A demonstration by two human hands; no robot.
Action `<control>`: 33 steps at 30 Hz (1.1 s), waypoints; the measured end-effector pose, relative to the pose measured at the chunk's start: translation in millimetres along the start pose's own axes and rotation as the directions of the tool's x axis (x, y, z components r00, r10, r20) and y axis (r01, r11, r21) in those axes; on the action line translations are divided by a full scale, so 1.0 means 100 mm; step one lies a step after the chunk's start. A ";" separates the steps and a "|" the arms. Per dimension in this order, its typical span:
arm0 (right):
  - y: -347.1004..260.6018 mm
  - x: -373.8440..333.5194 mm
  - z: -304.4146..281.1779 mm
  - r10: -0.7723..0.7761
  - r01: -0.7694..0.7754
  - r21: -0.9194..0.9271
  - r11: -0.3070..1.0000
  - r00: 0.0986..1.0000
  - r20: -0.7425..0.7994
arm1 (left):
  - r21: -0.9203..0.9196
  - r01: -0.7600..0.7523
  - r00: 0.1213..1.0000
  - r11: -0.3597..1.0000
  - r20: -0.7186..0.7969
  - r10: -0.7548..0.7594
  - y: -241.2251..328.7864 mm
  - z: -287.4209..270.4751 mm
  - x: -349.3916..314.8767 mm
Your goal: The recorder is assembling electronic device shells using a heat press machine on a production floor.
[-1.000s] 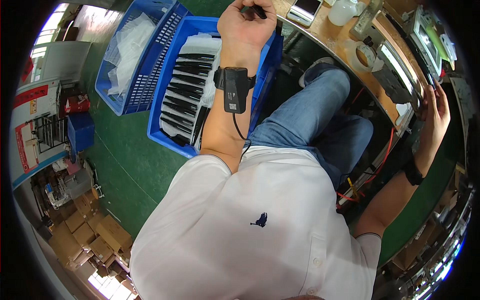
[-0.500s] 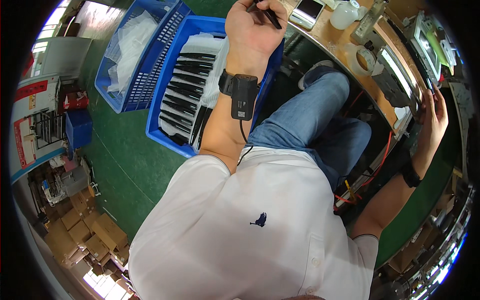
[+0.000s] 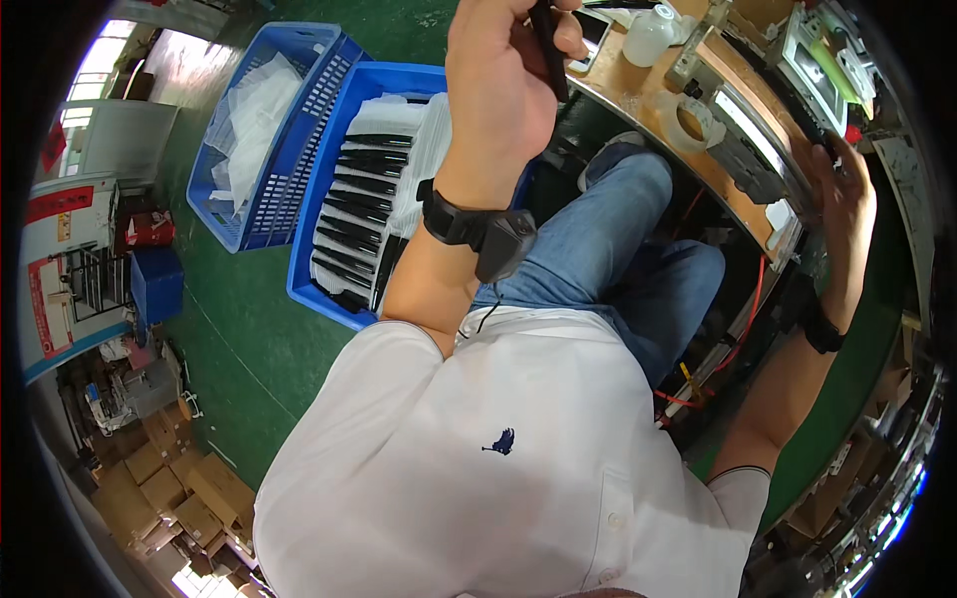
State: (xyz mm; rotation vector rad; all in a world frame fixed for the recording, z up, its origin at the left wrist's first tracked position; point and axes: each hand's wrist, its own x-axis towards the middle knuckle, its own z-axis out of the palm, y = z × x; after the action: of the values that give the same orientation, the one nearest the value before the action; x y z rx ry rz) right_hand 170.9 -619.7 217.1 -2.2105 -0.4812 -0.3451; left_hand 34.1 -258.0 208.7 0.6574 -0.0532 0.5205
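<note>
Black slender strip (image 3: 551,55), one, gripped in the left hand (image 3: 503,80) just left of the workbench (image 3: 630,92), presumably light, stiff, slick, best held by its long edges; right hand (image 3: 845,194), grip indiscernible, at the workbench's right; blue crate (image 3: 324,307), workbench's left

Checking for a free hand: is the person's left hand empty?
No, the left hand holds a slender black piece in its fingers.
</note>
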 end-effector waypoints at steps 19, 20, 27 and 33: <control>0.32 -1.63 -1.61 0.573 -0.623 -0.087 0.777 0.758 -0.310 | 0.263 -0.201 0.966 0.944 0.215 0.146 -0.21 0.04 0.01; 0.45 -1.81 -1.73 0.558 -0.615 -0.111 0.781 0.766 -0.318 | 0.452 -0.253 0.962 0.855 0.211 0.173 -0.24 0.01 0.00; 1.41 -2.66 -1.77 0.727 -0.828 -0.218 0.517 0.559 -0.399 | 0.490 -0.053 0.997 0.870 0.070 0.022 -0.34 0.20 -0.04; 1.88 -2.44 -1.69 0.524 -0.722 -0.415 0.553 0.689 -0.501 | 0.717 -0.197 0.963 0.669 0.268 -0.004 -0.46 0.30 0.05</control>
State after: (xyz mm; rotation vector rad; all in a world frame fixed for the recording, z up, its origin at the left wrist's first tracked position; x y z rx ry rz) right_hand 24.6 -915.8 98.1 -2.6591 0.7376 -0.4856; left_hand 63.7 -304.6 207.1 1.5420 -0.1166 0.5569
